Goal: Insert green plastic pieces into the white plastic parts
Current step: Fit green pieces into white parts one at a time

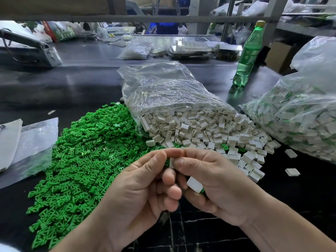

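A wide heap of small green plastic pieces (81, 151) covers the dark table on the left. White plastic parts (209, 131) spill from a clear bag (163, 91) in the middle. My left hand (138, 190) and my right hand (212, 182) meet in front of the heaps, fingertips together. Between the fingertips both hands pinch one white part (171, 162), mostly hidden. My right hand also holds a second white part (194, 184) against its palm, with a bit of green showing at its lower edge.
A big clear bag (294, 124) of white parts with green in them lies at the right. A green soda bottle (249, 55) stands behind. Flat plastic sheets (31, 142) lie at the left. Two loose white parts (292, 171) sit at the right.
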A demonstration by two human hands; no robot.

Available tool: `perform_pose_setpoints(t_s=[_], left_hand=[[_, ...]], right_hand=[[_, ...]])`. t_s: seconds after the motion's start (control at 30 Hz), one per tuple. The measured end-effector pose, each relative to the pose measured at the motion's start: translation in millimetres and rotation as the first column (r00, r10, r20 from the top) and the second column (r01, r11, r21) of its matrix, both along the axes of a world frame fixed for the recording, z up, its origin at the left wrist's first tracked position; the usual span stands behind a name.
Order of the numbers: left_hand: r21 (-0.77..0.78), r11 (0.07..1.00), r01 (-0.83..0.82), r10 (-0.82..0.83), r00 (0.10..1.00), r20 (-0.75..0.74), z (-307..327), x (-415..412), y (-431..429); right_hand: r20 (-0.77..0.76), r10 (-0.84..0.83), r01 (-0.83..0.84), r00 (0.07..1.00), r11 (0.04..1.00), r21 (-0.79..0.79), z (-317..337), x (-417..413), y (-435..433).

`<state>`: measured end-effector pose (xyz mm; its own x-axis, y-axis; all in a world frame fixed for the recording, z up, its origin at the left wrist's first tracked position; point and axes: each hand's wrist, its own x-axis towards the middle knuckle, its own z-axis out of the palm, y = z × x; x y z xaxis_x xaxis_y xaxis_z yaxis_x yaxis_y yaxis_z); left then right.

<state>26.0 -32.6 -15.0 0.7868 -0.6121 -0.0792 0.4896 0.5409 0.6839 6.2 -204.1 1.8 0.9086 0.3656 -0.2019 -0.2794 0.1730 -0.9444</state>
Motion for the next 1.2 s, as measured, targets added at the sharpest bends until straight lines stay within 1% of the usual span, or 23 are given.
perform_pose_setpoints(t_s=[0.07,0.17,0.37,0.5,0.6,0.87,0.97,1.07,1.13,1.2], left_hand=[[-0.03,0.999,-0.021,0.022,0.999,0.04,-3,-1,-2],[-0.016,0.999,-0.038,0.039,0.996,0.085,-4,-2,-4],[-0.085,0.996,-0.015,0.021,0.997,0.07,-6,-4,-5],[-0.091,0.996,-0.018,0.023,0.998,0.055,-9,-3,-5],[-0.09,0.995,-0.037,0.045,0.996,0.079,-9,-3,-6],[-0.119,0.99,-0.071,0.088,0.986,0.143,-8,-8,-11],[-0.092,0.992,-0.086,0.099,0.984,0.149,-7,-8,-11],[-0.043,0.994,-0.096,0.102,0.984,0.147,-7,-4,-7],[0.032,0.993,-0.118,0.11,0.976,0.19,-8,1,-4],[0.157,0.973,-0.169,0.123,0.956,0.266,-9,4,2]], right_hand=[[0.019,-0.006,0.006,1.0,1.0,0.013,0,0,0],[0.032,-0.023,0.022,0.999,1.0,0.008,-1,-2,1],[0.083,-0.022,0.02,0.996,0.999,0.032,0,-1,0],[0.105,-0.03,0.027,0.994,0.999,0.027,-1,-2,0],[0.095,-0.052,0.05,0.994,0.999,0.015,-3,-2,2],[0.12,-0.071,0.062,0.99,0.995,0.075,-1,-5,4],[0.137,-0.078,0.069,0.988,0.995,0.065,-2,-6,5],[0.153,-0.072,0.069,0.986,0.997,0.022,-4,-4,5],[0.144,-0.068,0.066,0.987,0.998,0.017,-5,-3,4],[0.131,-0.038,0.034,0.991,0.999,0.028,-6,-2,3]])
